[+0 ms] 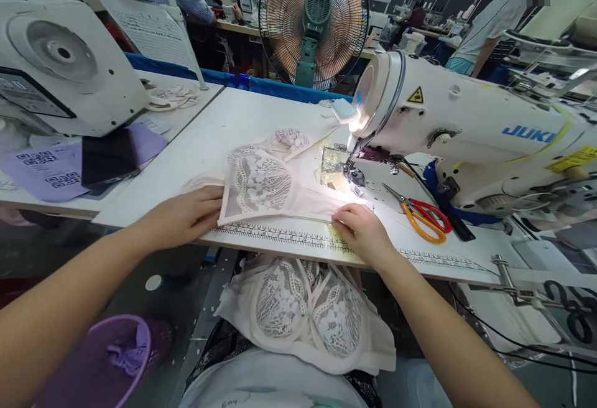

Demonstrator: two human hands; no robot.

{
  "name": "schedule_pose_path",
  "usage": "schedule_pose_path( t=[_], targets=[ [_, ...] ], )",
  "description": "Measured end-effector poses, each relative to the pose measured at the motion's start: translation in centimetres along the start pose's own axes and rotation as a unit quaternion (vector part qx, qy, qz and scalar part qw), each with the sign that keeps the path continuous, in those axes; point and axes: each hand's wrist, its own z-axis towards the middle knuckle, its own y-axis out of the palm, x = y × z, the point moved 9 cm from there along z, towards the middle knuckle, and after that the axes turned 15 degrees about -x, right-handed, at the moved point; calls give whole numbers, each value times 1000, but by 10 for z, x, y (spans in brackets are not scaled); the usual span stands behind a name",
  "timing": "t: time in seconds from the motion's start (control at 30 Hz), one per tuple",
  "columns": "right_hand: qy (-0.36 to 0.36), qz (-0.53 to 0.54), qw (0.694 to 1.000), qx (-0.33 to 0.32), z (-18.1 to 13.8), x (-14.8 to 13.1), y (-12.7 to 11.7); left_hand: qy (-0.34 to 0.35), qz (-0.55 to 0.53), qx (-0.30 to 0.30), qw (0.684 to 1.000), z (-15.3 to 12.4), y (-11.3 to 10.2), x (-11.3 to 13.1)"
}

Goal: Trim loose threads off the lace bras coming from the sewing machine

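2 hands (364, 231) on bra (259, 187) (lacy)

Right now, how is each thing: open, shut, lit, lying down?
Lace bra on table: laid out
Left hand: at its left edge
Right hand: pinching its band
Second lace bra: cups facing up
Juki sewing machine: lamp lit
Scissors: lying flat, blades seemingly shut
Fan: upright, can't tell if spinning
Purple bucket: open, purple cloth inside

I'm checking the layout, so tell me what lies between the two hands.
In the head view, a pale lace garment on the tabletop lies between the left hand and right hand.
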Motion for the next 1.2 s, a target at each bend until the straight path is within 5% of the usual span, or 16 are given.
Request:
schedule_pose_path(
  t=[0.13,0.17,0.23,0.3,0.43,0.6,1.2],
  targets=[
    [0,-12,1000,6,-3,-2,0,-129,13,110,985,-17,-28,8],
    [1,-19,1000,6,-3,-2,1,-118,7,135,984,-16,-31,22],
    [4,-35,999,2,-4,-4,2,-24,3,94,995,3,-20,61],
    [9,-56,998,-3,-6,-6,3,-8,4,60,998,25,-8,79],
    [17,-89,996,-9,-15,-6,0,-44,-1,10,999,61,10,75],
    [37,-106,994,-14,-22,1,-2,-13,1,-26,1000,72,13,71],
    [123,-153,980,-31,-42,17,-13,208,-77,69,973,63,13,94]
  ],
)
